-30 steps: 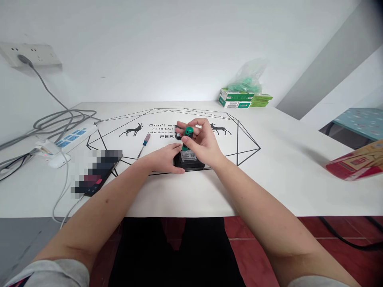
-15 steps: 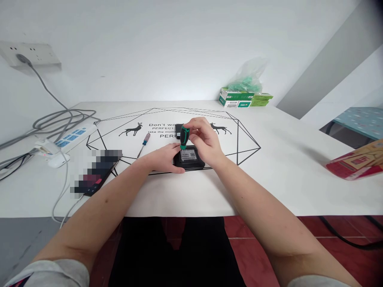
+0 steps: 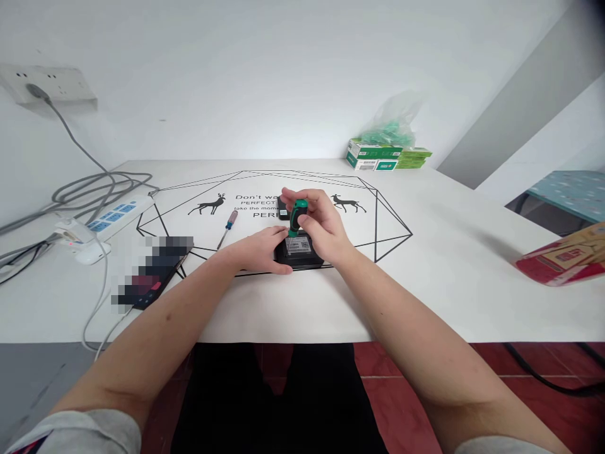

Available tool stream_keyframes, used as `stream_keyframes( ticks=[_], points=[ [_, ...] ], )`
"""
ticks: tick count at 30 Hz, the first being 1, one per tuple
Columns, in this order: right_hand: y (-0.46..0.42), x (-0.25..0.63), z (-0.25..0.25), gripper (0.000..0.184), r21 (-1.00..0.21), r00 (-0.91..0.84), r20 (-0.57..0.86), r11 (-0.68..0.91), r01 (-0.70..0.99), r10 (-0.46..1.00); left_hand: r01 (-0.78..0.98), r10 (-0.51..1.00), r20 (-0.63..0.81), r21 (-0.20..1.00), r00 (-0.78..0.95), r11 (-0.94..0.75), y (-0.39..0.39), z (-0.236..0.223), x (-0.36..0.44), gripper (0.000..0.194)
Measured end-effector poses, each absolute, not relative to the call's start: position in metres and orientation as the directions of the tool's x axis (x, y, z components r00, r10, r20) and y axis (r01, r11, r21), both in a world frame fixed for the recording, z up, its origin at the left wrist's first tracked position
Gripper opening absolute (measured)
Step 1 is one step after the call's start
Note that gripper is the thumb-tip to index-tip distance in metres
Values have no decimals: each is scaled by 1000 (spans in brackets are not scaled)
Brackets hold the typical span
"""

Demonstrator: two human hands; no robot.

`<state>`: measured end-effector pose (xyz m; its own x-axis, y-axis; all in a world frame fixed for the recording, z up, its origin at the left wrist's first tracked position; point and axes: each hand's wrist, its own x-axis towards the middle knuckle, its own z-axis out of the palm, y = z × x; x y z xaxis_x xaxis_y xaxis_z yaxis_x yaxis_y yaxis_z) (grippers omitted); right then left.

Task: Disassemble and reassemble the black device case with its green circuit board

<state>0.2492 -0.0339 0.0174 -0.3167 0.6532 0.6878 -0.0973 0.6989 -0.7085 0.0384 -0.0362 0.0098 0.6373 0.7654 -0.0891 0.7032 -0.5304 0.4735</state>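
Observation:
A small black rectangular device [image 3: 309, 260] with a white label on top lies flat on the table's near middle; its exact kind I cannot make out. My left hand [image 3: 262, 249] grips its left side, thumb along the front edge and fingers towards the back. In my right hand [image 3: 321, 221] is a screwdriver [image 3: 298, 217] with a green and black handle, held between thumb and fingers. Its shaft points down at the device's left part, leaning slightly; the tip's exact contact is too small to tell. Another black piece [image 3: 283, 207], partly hidden by my right hand, lies just behind.
A second screwdriver [image 3: 227, 228] lies left of my hands. Further left are a phone [image 3: 163, 271], a power strip [image 3: 113, 217] and coiled grey cables [image 3: 99, 183]. Green-white boxes [image 3: 375, 154] stand at the back wall, and a red-and-tan package [image 3: 558, 258] sits at the right.
The screwdriver's handle has tipped a little to the right, and my right-hand fingers have shifted around it, extending further over the top. My left hand and the device have stayed in place.

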Motion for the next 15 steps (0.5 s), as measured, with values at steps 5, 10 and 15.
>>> stream_keyframes(
  ticks=[5,10,15],
  points=[
    [-29,253,21,34,-532,-243,806,841,99,539,698,758,-86,468,647,-543,-37,11,39,102],
    [-26,252,21,33,-495,-214,840,865,76,499,686,752,-81,482,654,-545,-37,10,38,102],
    [-27,248,18,33,-627,-192,761,778,25,620,706,761,-108,476,639,-524,-37,10,37,107]
  ],
)
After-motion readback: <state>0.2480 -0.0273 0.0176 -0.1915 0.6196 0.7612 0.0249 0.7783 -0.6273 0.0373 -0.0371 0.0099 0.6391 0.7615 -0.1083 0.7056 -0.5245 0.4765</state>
